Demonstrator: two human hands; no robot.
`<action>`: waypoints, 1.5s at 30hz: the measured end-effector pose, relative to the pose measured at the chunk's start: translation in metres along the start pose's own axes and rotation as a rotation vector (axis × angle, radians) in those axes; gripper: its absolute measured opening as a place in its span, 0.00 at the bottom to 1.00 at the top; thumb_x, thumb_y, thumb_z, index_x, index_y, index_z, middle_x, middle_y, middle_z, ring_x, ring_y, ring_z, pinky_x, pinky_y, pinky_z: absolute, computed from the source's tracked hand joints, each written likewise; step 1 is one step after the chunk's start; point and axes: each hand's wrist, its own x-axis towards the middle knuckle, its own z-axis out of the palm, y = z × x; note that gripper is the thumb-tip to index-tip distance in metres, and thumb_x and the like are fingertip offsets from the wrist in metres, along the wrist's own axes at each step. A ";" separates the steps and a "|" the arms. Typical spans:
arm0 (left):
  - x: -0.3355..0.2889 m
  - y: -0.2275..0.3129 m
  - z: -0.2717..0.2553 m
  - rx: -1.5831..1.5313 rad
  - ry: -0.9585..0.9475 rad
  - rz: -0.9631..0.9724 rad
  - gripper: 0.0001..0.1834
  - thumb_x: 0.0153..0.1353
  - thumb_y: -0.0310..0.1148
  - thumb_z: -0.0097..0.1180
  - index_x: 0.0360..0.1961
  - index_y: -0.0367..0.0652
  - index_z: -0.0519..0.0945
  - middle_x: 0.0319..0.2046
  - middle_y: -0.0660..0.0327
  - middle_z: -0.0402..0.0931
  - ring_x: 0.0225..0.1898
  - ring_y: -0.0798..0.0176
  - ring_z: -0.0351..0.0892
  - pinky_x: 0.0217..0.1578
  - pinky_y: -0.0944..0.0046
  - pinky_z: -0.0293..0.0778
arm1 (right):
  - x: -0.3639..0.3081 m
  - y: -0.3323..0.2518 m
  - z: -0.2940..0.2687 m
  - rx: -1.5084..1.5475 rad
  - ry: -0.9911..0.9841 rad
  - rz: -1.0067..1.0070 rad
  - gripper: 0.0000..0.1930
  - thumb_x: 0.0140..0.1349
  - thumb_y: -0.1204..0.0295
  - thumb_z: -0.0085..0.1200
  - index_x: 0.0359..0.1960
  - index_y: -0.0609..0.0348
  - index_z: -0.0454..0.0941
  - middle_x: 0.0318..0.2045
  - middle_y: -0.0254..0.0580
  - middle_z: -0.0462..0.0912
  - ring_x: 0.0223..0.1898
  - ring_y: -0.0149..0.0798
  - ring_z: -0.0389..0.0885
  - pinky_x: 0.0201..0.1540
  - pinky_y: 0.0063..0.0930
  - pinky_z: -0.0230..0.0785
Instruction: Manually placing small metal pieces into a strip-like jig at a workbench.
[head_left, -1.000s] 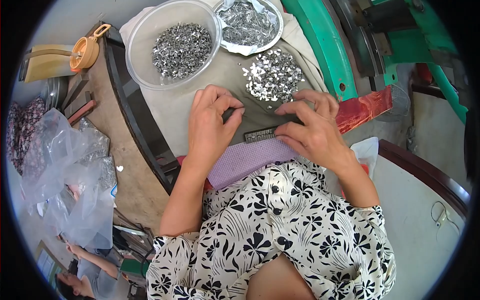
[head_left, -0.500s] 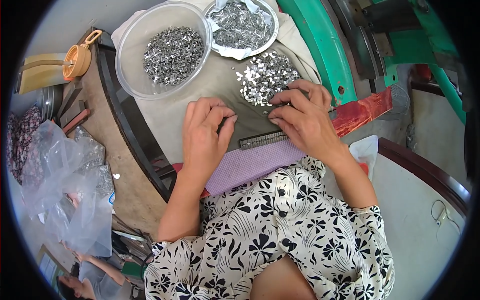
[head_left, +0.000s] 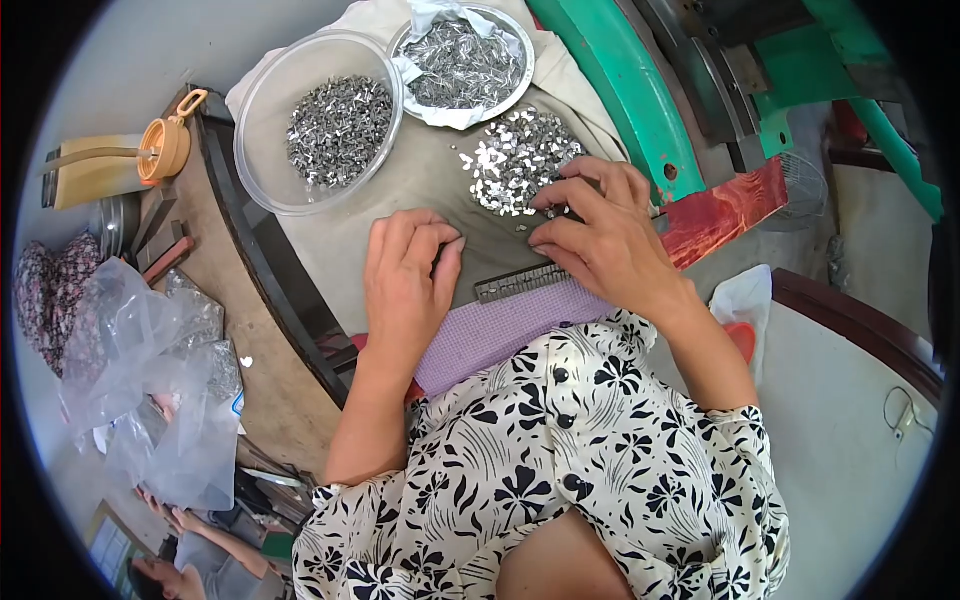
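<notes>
Silvery metal chips (head_left: 515, 160) lie in a loose heap on the olive-grey cloth (head_left: 350, 250), with the right hand (head_left: 612, 235) at the heap's edge. From that hand's fingertips the heap spreads toward 11 o'clock, while a dark, narrow bar with a toothed row along it (head_left: 520, 283) lies toward 7 o'clock — so the fingertips sit between the 2. The bar's long axis runs from between 8 and 9 o'clock up to between 2 and 3, its upper end close under the right thumb; a lilac waffle-weave pad (head_left: 490, 338) is along its 6 o'clock side.

Of the 2 hands, the right is nearer to the heap. Its thumb and forefinger stand apart; any chip between them is too small to make out. The left hand (head_left: 405, 275) is curled, thumb tip and forefinger tip almost together — whether they pinch anything, I cannot tell. From those 2 tips the bar's near end lies at 5 o'clock, just apart, and the heap at 1 o'clock, farther off. Toward 11 o'clock from the left hand stands a clear plastic tub (head_left: 265, 150) of small metal pieces.
</notes>
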 end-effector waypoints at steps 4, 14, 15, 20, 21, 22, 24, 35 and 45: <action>0.000 0.002 0.001 0.030 0.012 0.027 0.08 0.51 0.20 0.67 0.33 0.38 0.81 0.38 0.57 0.78 0.40 0.52 0.75 0.41 0.58 0.72 | 0.002 -0.001 0.002 0.014 0.006 0.034 0.08 0.48 0.73 0.67 0.30 0.50 0.83 0.45 0.27 0.80 0.58 0.44 0.71 0.60 0.44 0.56; -0.004 0.019 0.007 -0.111 0.025 0.090 0.09 0.48 0.21 0.67 0.31 0.40 0.80 0.36 0.59 0.79 0.35 0.53 0.77 0.36 0.57 0.72 | -0.027 -0.007 -0.012 0.015 0.055 0.107 0.07 0.50 0.73 0.66 0.31 0.50 0.81 0.43 0.26 0.80 0.58 0.44 0.71 0.60 0.47 0.54; -0.004 0.026 0.006 -0.145 -0.024 0.080 0.09 0.48 0.20 0.67 0.31 0.40 0.81 0.36 0.58 0.79 0.37 0.54 0.78 0.37 0.59 0.73 | -0.033 -0.008 -0.012 -0.013 0.035 0.112 0.07 0.49 0.73 0.66 0.30 0.49 0.82 0.43 0.25 0.80 0.58 0.44 0.71 0.60 0.47 0.54; -0.008 0.042 0.010 -0.121 -0.145 0.158 0.11 0.46 0.23 0.67 0.32 0.44 0.81 0.37 0.61 0.79 0.37 0.55 0.78 0.36 0.58 0.72 | -0.039 -0.010 -0.009 -0.049 0.070 0.089 0.09 0.47 0.71 0.67 0.32 0.47 0.85 0.41 0.25 0.81 0.57 0.44 0.72 0.60 0.46 0.55; -0.010 0.042 0.013 -0.105 -0.148 0.157 0.11 0.46 0.24 0.68 0.32 0.45 0.81 0.37 0.63 0.79 0.36 0.56 0.77 0.36 0.58 0.71 | -0.035 -0.008 -0.009 -0.033 0.098 0.084 0.09 0.47 0.71 0.66 0.33 0.47 0.85 0.40 0.26 0.81 0.55 0.43 0.73 0.58 0.45 0.57; -0.011 0.043 0.015 -0.101 -0.146 0.158 0.11 0.46 0.24 0.68 0.32 0.45 0.81 0.37 0.63 0.79 0.36 0.56 0.77 0.36 0.58 0.71 | -0.032 -0.006 -0.008 -0.017 0.126 0.079 0.10 0.47 0.71 0.66 0.34 0.46 0.86 0.39 0.26 0.81 0.53 0.43 0.74 0.57 0.44 0.58; -0.011 0.045 0.019 -0.066 -0.157 0.156 0.11 0.46 0.24 0.68 0.32 0.45 0.80 0.36 0.64 0.79 0.37 0.56 0.77 0.36 0.58 0.71 | -0.026 -0.001 -0.001 -0.001 0.138 0.072 0.11 0.47 0.71 0.65 0.35 0.46 0.86 0.39 0.27 0.81 0.51 0.42 0.75 0.54 0.42 0.61; -0.012 0.047 0.017 -0.082 -0.200 0.088 0.14 0.47 0.25 0.70 0.36 0.42 0.80 0.41 0.61 0.77 0.40 0.53 0.77 0.40 0.57 0.73 | 0.014 0.012 0.001 -0.040 -0.017 -0.102 0.09 0.47 0.72 0.64 0.32 0.52 0.82 0.36 0.32 0.79 0.39 0.39 0.77 0.44 0.34 0.66; -0.015 0.046 0.007 0.014 -0.273 0.063 0.18 0.48 0.27 0.71 0.41 0.40 0.80 0.44 0.60 0.76 0.43 0.53 0.76 0.42 0.56 0.72 | -0.019 0.010 -0.017 0.181 0.093 0.003 0.09 0.47 0.72 0.68 0.30 0.54 0.82 0.38 0.33 0.80 0.41 0.41 0.77 0.45 0.37 0.64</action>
